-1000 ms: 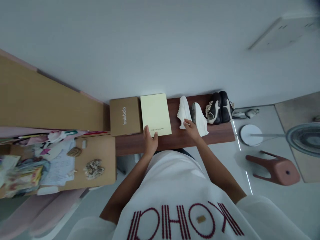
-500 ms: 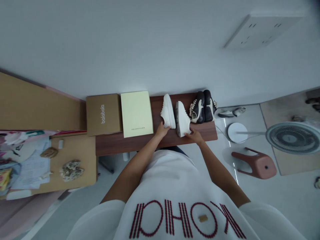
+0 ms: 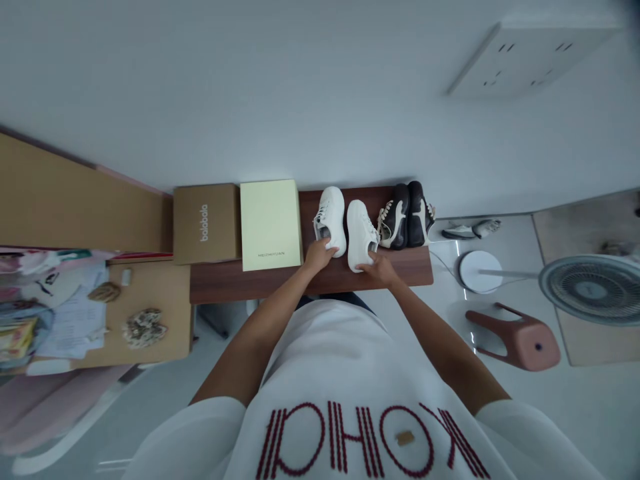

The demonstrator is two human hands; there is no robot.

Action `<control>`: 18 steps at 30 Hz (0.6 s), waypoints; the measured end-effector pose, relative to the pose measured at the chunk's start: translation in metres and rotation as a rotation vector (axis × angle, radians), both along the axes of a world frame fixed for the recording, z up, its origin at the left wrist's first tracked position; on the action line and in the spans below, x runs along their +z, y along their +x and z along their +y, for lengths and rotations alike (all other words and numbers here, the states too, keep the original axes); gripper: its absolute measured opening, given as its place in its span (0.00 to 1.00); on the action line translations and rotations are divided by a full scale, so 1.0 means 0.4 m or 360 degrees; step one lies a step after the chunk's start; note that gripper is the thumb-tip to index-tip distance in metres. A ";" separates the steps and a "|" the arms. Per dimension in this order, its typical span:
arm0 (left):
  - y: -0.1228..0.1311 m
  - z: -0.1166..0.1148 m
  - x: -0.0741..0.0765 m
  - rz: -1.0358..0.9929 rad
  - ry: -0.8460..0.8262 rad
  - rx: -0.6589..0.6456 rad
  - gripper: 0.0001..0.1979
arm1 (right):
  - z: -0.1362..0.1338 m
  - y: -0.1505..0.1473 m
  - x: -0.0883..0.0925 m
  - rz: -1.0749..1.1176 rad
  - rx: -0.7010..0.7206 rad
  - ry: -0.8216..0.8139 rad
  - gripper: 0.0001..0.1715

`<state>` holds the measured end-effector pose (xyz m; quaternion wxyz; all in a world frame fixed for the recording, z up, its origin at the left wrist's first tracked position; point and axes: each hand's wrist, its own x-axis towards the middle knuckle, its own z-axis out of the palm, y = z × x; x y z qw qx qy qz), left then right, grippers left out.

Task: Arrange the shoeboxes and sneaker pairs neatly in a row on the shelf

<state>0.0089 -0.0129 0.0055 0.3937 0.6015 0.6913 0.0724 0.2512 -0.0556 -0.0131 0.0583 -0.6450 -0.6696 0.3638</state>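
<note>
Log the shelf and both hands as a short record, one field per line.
left hand: gripping left white shoe at the heel end
right hand: gripping right white shoe at the heel end
toes: pointing toward the wall
shoe-to-shelf contact: cannot tell
right of white shoes: dark lace-up pair, side by side
left of white shoes: pale yellow box, then brown box
shelf: reddish-brown, wood-look

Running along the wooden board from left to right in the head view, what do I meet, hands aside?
Brown "balabala" box → pale yellow box → first white shoe → second white shoe → pair of dark shoes.
</note>
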 end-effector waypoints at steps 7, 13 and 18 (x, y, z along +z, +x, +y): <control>0.014 0.002 0.076 0.0489 0.0171 -0.0419 0.16 | 0.075 -0.037 0.068 -0.0534 0.0438 0.0211 0.17; 0.027 -0.002 0.080 0.0627 0.0047 -0.0497 0.15 | 0.108 -0.104 0.082 -0.0716 0.0529 0.0212 0.15; 0.039 -0.006 0.060 0.0491 0.0056 -0.0425 0.14 | 0.115 -0.143 0.068 -0.0716 0.0528 0.0165 0.15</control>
